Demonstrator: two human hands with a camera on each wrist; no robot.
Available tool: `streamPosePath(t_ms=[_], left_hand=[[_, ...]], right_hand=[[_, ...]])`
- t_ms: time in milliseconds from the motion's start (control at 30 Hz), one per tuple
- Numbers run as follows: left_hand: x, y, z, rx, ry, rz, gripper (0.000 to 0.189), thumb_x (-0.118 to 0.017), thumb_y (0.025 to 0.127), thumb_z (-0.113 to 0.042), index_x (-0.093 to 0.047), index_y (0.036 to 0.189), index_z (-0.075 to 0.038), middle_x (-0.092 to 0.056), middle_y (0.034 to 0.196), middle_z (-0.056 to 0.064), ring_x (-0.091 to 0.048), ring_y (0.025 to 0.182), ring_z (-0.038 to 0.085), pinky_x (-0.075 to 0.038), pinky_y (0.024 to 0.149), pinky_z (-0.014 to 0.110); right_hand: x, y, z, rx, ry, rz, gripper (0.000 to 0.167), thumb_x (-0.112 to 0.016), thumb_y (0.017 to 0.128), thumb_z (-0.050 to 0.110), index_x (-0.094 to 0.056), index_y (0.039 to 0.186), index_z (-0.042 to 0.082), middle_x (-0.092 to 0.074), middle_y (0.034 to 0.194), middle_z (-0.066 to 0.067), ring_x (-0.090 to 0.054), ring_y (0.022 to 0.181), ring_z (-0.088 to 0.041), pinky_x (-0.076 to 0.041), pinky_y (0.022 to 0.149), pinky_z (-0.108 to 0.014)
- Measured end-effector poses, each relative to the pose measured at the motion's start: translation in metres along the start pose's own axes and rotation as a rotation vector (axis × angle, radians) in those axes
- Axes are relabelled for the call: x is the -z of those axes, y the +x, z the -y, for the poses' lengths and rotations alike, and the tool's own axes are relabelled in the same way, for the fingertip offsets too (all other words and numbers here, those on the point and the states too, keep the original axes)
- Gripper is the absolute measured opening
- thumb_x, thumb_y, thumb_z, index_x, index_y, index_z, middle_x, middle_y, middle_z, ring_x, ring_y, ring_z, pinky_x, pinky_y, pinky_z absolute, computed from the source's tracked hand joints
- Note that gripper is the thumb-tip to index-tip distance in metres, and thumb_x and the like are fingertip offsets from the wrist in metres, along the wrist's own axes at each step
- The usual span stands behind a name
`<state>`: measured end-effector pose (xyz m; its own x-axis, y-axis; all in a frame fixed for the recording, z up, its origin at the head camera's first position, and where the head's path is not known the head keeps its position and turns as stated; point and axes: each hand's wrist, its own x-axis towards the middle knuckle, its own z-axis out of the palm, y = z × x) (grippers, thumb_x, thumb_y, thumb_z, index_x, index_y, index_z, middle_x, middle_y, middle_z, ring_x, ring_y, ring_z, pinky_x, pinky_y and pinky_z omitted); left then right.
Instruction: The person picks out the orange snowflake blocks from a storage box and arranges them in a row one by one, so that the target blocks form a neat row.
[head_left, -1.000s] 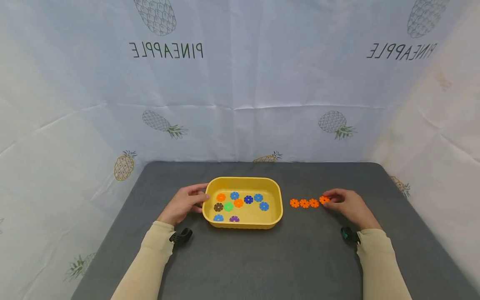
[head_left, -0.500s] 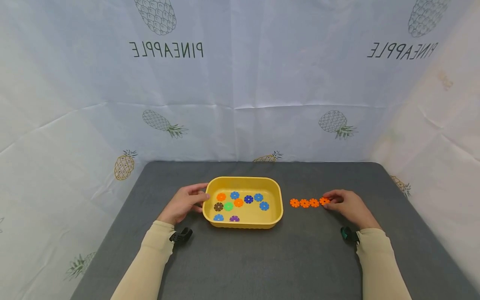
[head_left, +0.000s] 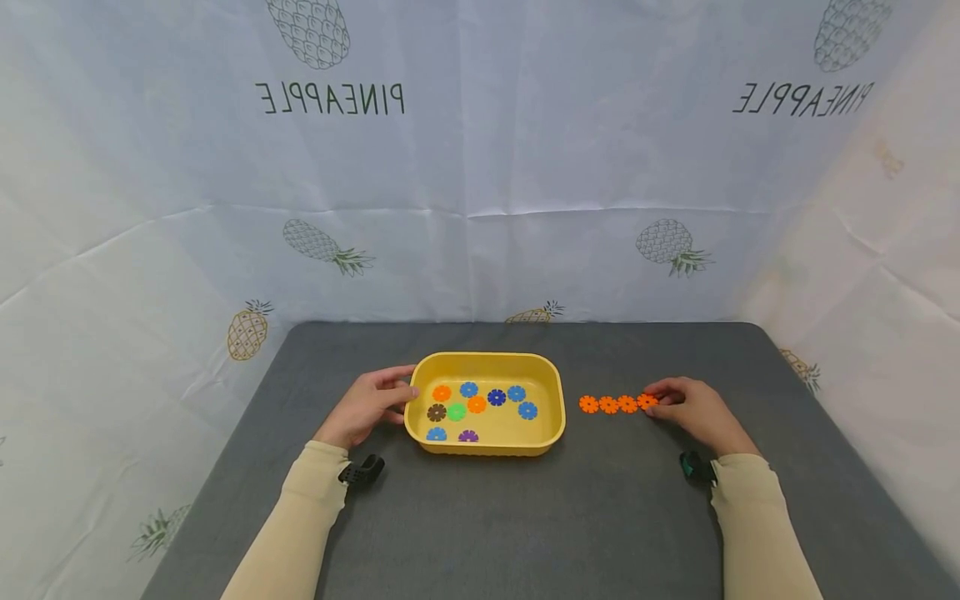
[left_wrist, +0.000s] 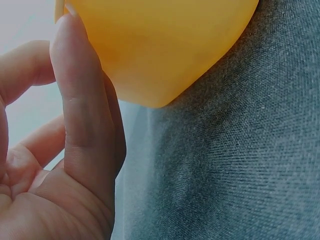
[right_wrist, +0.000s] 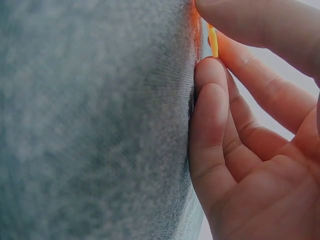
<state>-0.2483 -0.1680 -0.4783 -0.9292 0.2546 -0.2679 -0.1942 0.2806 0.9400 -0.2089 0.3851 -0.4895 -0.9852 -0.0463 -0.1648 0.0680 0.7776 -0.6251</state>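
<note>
My left hand [head_left: 367, 406] grips the left wall of a yellow plastic tub [head_left: 487, 448], thumb over the rim and fingers outside; the left wrist view shows the thumb [left_wrist: 82, 100] up against the tub's wall [left_wrist: 165, 45]. Inside lie several notched, flower-like interlocking discs: blue, orange, green, brown and purple. To the right of the tub, a row of orange interlocking discs [head_left: 608, 405] lies flat on the table. My right hand [head_left: 697, 410] pinches the rightmost orange interlocking disc [head_left: 647, 402] between thumb and fingers, its edge meeting the row. Its thin edge [right_wrist: 214, 42] shows between the fingers in the right wrist view.
The dark grey table [head_left: 525, 533] runs back to a white pineapple-print cloth [head_left: 465, 167] that hangs behind and along both sides. A dark band [head_left: 362, 472] sits on the left wrist and another band [head_left: 697, 468] on the right.
My right hand has shifted slightly left with the pinched orange disc, narrowing the gap to the row. The left hand and the tub have stayed in place.
</note>
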Motion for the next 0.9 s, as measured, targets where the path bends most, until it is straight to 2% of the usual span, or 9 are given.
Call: streamPosePath(t_ms=[633,900], left_hand=[[-0.0013,-0.0012,-0.0014,-0.005,0.011,-0.004,0.064,-0.077,0.101,-0.025,-0.054,0.160,-0.012,-0.070,0.111,0.013,-0.069,0.091,0.024,-0.066,0.076,0.031],[-0.0018,-0.0008,-0.0023,0.000,0.011,-0.012,0.062,-0.076,0.102,-0.022,-0.054,0.160,-0.013,-0.069,0.109,0.012,-0.069,0.092,0.023,-0.066,0.076,0.031]], right_hand=[[0.0020,-0.0007,0.0005,-0.001,0.022,0.025,0.044,-0.080,0.099,0.029,-0.072,0.137,0.008,-0.069,0.125,-0.016,-0.065,0.106,-0.027,-0.057,0.086,-0.040],[0.0031,-0.0013,-0.0002,0.017,0.034,0.036,0.043,-0.079,0.101,0.028,-0.072,0.138,0.008,-0.070,0.125,-0.015,-0.065,0.105,-0.023,-0.056,0.085,-0.036]])
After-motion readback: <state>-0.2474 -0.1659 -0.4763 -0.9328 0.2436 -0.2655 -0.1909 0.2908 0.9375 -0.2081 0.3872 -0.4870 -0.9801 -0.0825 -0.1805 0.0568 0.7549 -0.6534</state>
